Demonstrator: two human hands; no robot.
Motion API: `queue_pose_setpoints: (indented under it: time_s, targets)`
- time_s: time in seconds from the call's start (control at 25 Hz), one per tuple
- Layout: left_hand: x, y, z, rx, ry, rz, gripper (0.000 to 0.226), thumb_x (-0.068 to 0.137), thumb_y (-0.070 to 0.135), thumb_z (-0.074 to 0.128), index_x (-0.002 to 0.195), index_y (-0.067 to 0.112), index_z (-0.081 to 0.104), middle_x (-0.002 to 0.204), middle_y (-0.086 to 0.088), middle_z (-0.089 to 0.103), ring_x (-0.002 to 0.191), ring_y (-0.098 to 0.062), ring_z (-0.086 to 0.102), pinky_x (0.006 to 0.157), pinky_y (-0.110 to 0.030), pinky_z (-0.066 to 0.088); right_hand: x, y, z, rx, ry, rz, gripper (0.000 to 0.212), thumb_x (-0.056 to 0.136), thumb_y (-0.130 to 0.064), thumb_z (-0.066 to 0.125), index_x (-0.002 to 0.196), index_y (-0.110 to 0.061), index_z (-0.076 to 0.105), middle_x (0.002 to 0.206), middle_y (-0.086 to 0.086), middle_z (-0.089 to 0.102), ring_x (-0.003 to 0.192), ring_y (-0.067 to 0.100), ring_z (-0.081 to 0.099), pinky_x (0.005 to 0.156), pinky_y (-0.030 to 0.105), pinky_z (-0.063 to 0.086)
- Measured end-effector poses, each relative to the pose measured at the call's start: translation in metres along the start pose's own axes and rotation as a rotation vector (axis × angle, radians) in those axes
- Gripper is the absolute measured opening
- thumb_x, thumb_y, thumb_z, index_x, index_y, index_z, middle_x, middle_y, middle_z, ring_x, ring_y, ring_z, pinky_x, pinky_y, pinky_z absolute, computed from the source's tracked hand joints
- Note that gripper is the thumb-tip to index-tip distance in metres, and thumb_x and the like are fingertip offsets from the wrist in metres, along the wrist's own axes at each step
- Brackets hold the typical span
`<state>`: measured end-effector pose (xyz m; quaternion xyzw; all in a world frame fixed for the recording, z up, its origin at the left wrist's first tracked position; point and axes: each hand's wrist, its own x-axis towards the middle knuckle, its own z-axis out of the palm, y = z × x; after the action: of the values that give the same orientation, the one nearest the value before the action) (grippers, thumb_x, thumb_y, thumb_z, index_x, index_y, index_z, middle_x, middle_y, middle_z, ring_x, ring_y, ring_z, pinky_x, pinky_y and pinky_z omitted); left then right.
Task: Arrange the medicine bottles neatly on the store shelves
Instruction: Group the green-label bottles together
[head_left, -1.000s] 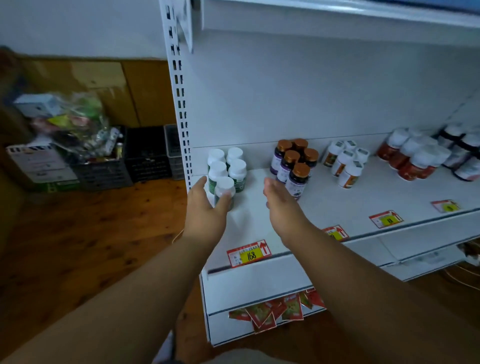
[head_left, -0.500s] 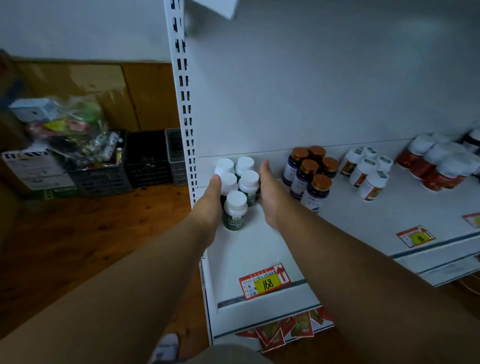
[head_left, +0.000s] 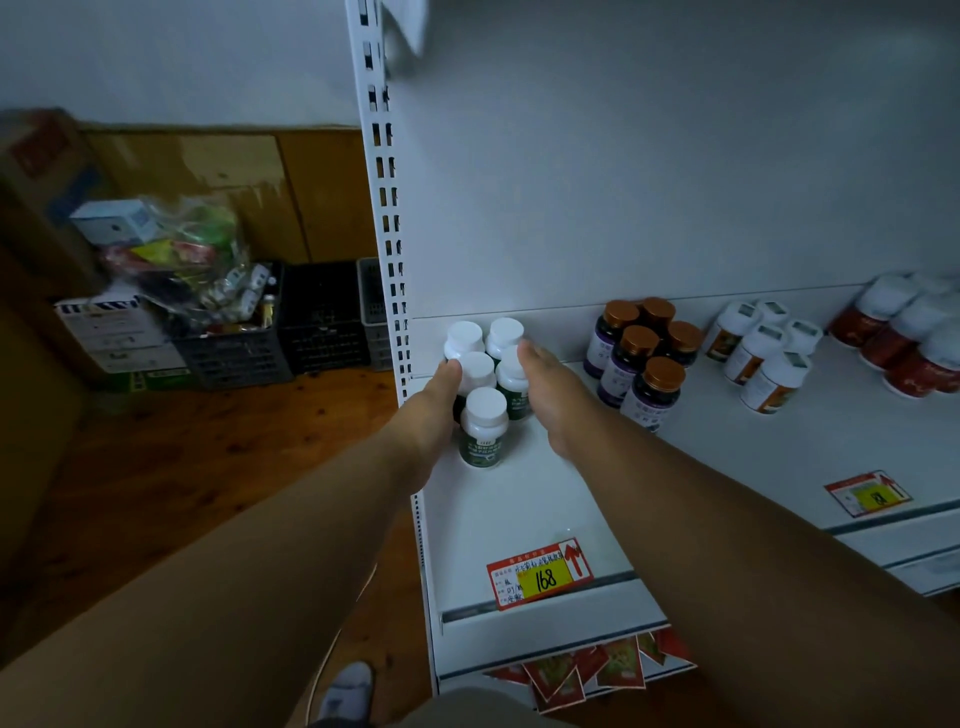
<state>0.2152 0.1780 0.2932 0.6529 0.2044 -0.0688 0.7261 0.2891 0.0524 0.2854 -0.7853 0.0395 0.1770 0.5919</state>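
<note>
Several green-labelled medicine bottles with white caps (head_left: 483, 426) stand in a tight cluster at the left end of the white shelf (head_left: 519, 499). My left hand (head_left: 431, 410) lies flat against the cluster's left side, thumb touching a middle bottle. On the other side, my right hand (head_left: 550, 395) presses against a bottle with its fingers stretched out. Neither hand is lifting a bottle. To the right stand dark purple bottles with copper caps (head_left: 639, 353), then white bottles with orange labels (head_left: 763, 353), then red bottles with white caps (head_left: 909, 338).
A slotted white upright (head_left: 384, 208) bounds the shelf on the left. Price tags (head_left: 540, 574) sit on the front edge. Dark crates with bagged goods (head_left: 234, 353) and cardboard boxes stand on the wooden floor at left. My foot (head_left: 348, 691) shows below.
Both hands have reached further in and closed on the white-capped cluster from either side; the right hand came over from the purple bottles. My head has moved closer and lower.
</note>
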Motion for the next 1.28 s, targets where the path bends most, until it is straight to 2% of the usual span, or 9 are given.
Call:
queue_pose_setpoints:
  time_s: [0.12,0.24,0.44,0.72,0.88,0.96,1.04,1.12,1.28]
  targets:
    - [-0.001,-0.01,-0.007,-0.1,0.111,-0.129,0.059,0.098,0.056,0.041,0.147,0.024,0.039,0.147,0.005,0.043,0.135,-0.019,0.042,0.113,-0.038,0.029,-0.014,0.003,-0.003,-0.092,0.112,-0.033,0.047,0.104,-0.047,0.03,0.14,-0.022,0.046,0.139,0.003,0.05,0.116,0.021,0.047,0.092,0.033,0.032]
    - [-0.013,-0.028,-0.008,-0.078,0.184,-0.115,0.033,0.098,0.043,0.045,0.127,0.031,0.056,0.133,0.004,0.054,0.123,-0.02,0.051,0.105,-0.041,0.039,-0.042,0.029,0.001,-0.275,0.346,-0.202,0.029,0.101,-0.03,0.044,0.121,-0.013,0.056,0.121,0.006,0.059,0.104,0.021,0.055,0.085,0.031,0.042]
    - [-0.026,-0.04,-0.007,0.482,0.253,0.193,0.033,0.095,0.018,0.055,0.126,0.025,0.058,0.115,0.007,0.064,0.099,-0.014,0.062,0.085,-0.036,0.056,-0.06,0.055,0.025,-0.432,0.213,-0.397,0.038,0.085,-0.021,0.068,0.12,-0.021,0.054,0.114,-0.004,0.055,0.102,0.017,0.058,0.088,0.036,0.052]
    - [-0.017,-0.039,-0.012,0.509,0.24,0.202,0.026,0.091,0.022,0.062,0.117,0.026,0.061,0.109,0.007,0.067,0.089,-0.005,0.061,0.081,-0.034,0.057,-0.052,0.057,0.029,-0.454,0.194,-0.403,0.039,0.083,-0.021,0.069,0.119,-0.022,0.054,0.112,-0.003,0.057,0.101,0.016,0.058,0.087,0.035,0.053]
    - [-0.014,-0.028,-0.014,0.185,0.288,0.134,0.036,0.099,0.024,0.049,0.135,0.028,0.05,0.123,0.008,0.055,0.108,-0.012,0.054,0.089,-0.033,0.046,-0.051,0.047,0.019,-0.218,0.332,-0.422,0.034,0.089,-0.032,0.053,0.12,-0.019,0.054,0.114,-0.003,0.057,0.106,0.014,0.055,0.09,0.03,0.045]
    - [-0.003,-0.015,-0.011,-0.012,0.248,0.049,0.038,0.102,0.033,0.041,0.14,0.036,0.043,0.137,0.011,0.047,0.125,-0.014,0.046,0.101,-0.036,0.036,-0.032,0.028,0.009,-0.023,0.316,-0.268,0.029,0.097,-0.039,0.044,0.118,-0.02,0.053,0.112,-0.005,0.056,0.105,0.014,0.052,0.09,0.031,0.04]
    - [0.015,-0.009,-0.005,-0.188,0.2,-0.045,0.041,0.101,0.046,0.039,0.141,0.036,0.045,0.14,0.015,0.047,0.129,-0.011,0.044,0.112,-0.039,0.029,-0.006,0.01,0.003,0.167,0.182,-0.042,0.048,0.089,-0.064,0.042,0.121,-0.03,0.053,0.124,-0.007,0.058,0.115,0.014,0.051,0.101,0.037,0.038]
    - [0.028,-0.011,0.002,-0.306,0.137,-0.096,0.043,0.099,0.055,0.04,0.126,0.028,0.059,0.124,0.01,0.06,0.118,-0.013,0.056,0.112,-0.041,0.034,0.013,0.011,0.003,0.215,0.1,0.037,0.078,0.071,-0.08,0.044,0.134,-0.035,0.052,0.139,-0.011,0.054,0.127,0.014,0.049,0.111,0.046,0.034]
    - [0.034,-0.015,0.007,-0.245,0.058,-0.033,0.05,0.101,0.055,0.034,0.134,0.024,0.054,0.123,-0.001,0.064,0.114,-0.019,0.06,0.109,-0.042,0.04,0.026,0.018,0.014,0.128,0.099,-0.067,0.044,0.098,-0.056,0.042,0.133,-0.032,0.053,0.128,-0.012,0.054,0.123,0.015,0.049,0.107,0.039,0.036]
